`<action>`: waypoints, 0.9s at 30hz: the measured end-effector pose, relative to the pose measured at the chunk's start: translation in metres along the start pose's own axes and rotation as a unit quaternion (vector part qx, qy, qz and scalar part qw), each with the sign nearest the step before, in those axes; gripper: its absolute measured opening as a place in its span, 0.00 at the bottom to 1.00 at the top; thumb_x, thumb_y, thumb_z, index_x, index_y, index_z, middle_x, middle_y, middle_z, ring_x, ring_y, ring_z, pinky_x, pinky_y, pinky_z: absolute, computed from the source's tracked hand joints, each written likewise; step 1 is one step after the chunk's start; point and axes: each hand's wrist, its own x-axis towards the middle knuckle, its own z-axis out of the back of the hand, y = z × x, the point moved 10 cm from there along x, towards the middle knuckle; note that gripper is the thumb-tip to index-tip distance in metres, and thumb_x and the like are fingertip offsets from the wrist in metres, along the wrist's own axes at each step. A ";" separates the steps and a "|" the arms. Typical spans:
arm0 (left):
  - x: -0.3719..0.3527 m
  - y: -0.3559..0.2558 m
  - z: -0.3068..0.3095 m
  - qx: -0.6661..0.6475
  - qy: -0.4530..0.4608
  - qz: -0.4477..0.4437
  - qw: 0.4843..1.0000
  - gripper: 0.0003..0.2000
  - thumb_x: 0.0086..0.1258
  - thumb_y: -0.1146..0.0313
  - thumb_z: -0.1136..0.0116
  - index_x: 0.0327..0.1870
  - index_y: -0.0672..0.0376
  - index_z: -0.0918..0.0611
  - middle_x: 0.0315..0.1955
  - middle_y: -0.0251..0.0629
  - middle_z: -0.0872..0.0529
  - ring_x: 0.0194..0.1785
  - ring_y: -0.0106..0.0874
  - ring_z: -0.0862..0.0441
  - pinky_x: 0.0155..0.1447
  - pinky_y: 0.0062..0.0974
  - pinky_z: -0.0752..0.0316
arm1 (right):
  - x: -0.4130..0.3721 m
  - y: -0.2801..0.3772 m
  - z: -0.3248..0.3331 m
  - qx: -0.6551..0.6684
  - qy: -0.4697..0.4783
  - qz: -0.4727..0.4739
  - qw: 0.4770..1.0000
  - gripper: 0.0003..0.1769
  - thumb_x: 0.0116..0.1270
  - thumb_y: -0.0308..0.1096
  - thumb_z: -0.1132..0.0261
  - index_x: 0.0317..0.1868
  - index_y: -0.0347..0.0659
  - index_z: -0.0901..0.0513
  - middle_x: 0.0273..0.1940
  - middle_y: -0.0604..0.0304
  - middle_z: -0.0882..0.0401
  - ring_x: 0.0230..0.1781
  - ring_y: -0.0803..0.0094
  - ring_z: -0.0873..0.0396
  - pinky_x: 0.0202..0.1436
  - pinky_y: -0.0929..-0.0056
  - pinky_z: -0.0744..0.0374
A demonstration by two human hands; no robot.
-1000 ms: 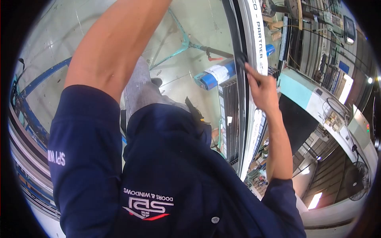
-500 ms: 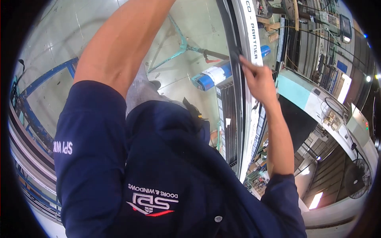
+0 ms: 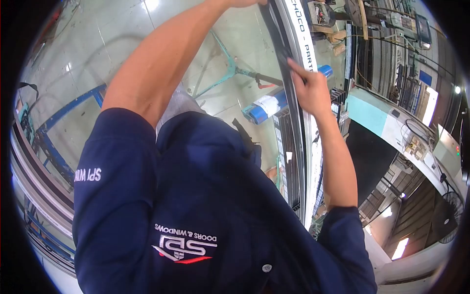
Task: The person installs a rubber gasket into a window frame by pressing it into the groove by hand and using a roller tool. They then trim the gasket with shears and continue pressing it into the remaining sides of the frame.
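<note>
A long profile point(image 3: 302, 36) with a white lettered face runs from the top edge down past my body's right side. Along its left edge lies a black strip point(image 3: 280, 46), rubber-like in look. My right hand point(image 3: 312, 93) has its index finger stretched out with the tip against this strip. The thumb is apart from that finger, and the others are curled. At the top edge, my left hand point(image 3: 247, 2) is mostly cut off, close to the strip's upper end; its fingers are hidden.
Beneath the profile are a teal stand point(image 3: 232, 68) and a blue wrapped roll point(image 3: 267, 108). A blue frame point(image 3: 63, 110) stands on the floor to the left, near stacked profiles point(image 3: 36, 186). To the right are a teal-and-white machine point(image 3: 367, 112) and a fan point(image 3: 446, 218).
The view has shifted, so the profile's lettering appears lower. My right hand has moved up along the black strip, and part of my left hand has come into view at the top.
</note>
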 end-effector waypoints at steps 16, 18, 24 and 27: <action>0.005 0.006 0.003 0.045 0.132 0.035 0.990 0.24 0.73 0.50 0.33 0.48 0.69 0.14 0.47 0.56 0.12 0.54 0.54 0.15 0.60 0.47 0.21 | 0.048 0.040 0.014 -0.018 0.051 -0.005 0.999 0.19 0.75 0.30 0.37 0.64 0.46 0.12 0.36 0.35 0.14 0.40 0.47 0.09 0.46 0.57 0.16; 0.008 0.006 0.006 0.037 0.144 0.028 0.989 0.25 0.73 0.49 0.33 0.48 0.69 0.14 0.47 0.56 0.12 0.54 0.53 0.15 0.60 0.47 0.21 | 0.037 0.046 0.015 -0.006 0.046 0.013 0.999 0.19 0.76 0.29 0.37 0.64 0.40 0.13 0.39 0.32 0.14 0.40 0.50 0.08 0.46 0.60 0.16; 0.006 0.008 0.005 -0.018 0.157 0.020 0.987 0.25 0.73 0.50 0.33 0.48 0.71 0.14 0.47 0.58 0.12 0.54 0.54 0.15 0.60 0.46 0.21 | 0.078 0.060 0.015 -0.022 0.045 -0.055 0.997 0.19 0.75 0.34 0.37 0.63 0.50 0.11 0.35 0.36 0.14 0.35 0.45 0.13 0.45 0.56 0.17; 0.017 0.023 0.014 -0.104 0.109 0.027 0.988 0.26 0.71 0.50 0.32 0.49 0.71 0.14 0.49 0.57 0.12 0.56 0.53 0.15 0.61 0.45 0.20 | 0.059 0.056 0.019 -0.023 0.069 -0.096 0.993 0.19 0.75 0.35 0.36 0.62 0.53 0.11 0.35 0.37 0.14 0.40 0.38 0.14 0.47 0.52 0.16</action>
